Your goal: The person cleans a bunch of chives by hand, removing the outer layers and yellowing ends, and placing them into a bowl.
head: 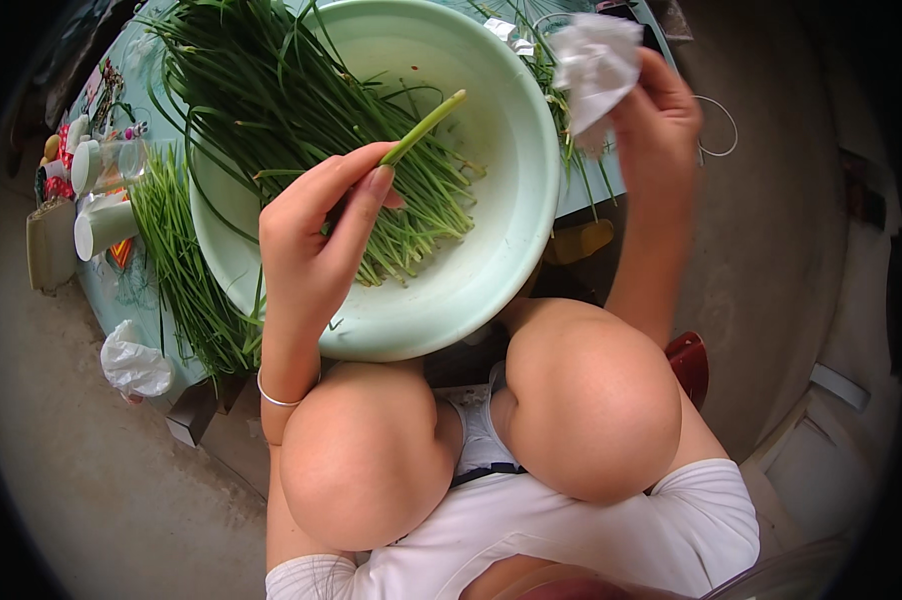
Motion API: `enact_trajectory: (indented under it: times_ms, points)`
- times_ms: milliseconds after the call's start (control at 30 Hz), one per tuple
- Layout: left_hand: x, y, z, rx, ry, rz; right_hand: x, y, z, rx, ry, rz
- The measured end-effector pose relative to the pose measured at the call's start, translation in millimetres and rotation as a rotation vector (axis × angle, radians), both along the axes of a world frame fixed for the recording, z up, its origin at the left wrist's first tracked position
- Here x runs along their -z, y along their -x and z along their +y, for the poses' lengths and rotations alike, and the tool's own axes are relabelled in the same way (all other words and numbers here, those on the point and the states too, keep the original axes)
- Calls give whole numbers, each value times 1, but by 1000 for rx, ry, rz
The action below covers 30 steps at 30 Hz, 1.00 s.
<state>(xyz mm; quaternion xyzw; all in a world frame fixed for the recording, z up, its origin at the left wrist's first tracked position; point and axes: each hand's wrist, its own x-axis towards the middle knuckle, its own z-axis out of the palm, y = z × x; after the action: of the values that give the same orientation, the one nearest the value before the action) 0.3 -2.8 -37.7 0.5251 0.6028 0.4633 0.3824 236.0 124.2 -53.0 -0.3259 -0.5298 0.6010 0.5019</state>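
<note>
My left hand [323, 217] pinches one green stalk [428, 127] between thumb and forefinger, its pale cut end pointing up and right. The hand is over a large pale green plastic basin [526, 172]. A thick bundle of long green garlic chives [271, 90] lies in the basin, stem ends towards its middle. To the right, above the table edge, my right hand [657, 112] holds a crumpled white tissue or thin plastic [597, 64], slightly blurred. What is inside the crumpled piece is hidden.
Left of the basin, more chives [188, 262] lie on the patterned table [135, 292] beside white cups [105, 229]. A crumpled plastic bag [135, 364] rests at the near left corner. Loose green leaves [571, 150] hang over the table's right edge. My bent knees are close below the basin.
</note>
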Motion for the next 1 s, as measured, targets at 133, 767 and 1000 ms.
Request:
enact_trajectory:
  times_ms: [133,767,1000]
  points:
    - [3,-8,6,36,-212,188,0,32,-25,-231,103,12]
    - [0,-6,9,22,-684,953,-8,22,-16,-47,-79,-36]
    - [-3,-5,13,-108,-768,901,3,21,-18,-195,72,85]
